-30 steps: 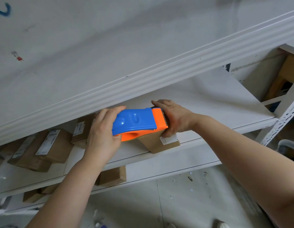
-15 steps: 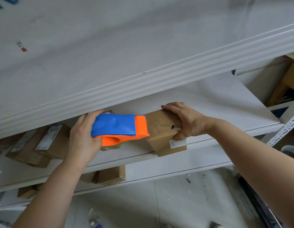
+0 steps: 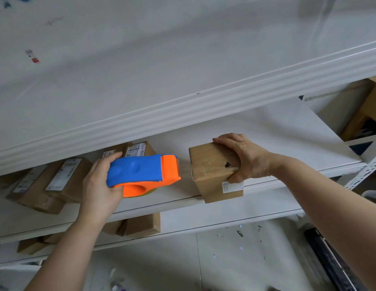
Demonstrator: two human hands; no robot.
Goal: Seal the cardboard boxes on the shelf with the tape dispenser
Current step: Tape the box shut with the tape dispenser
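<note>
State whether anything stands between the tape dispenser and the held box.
Nothing visible does. Only clear tape spans the gap between the tape dispenser, in the left hand, and the cardboard box the right hand grips.

There is one tape dispenser [image 3: 140,171]. Two hands show, one left hand [image 3: 98,185] and one right hand [image 3: 246,158]. One cardboard box [image 3: 210,164] stands apart, and at least four labelled boxes [image 3: 65,179] lie at the left. There are at least four lower boxes [image 3: 140,225], though the exact number is unclear. Three shelf boards [image 3: 267,139] are visible.
</note>
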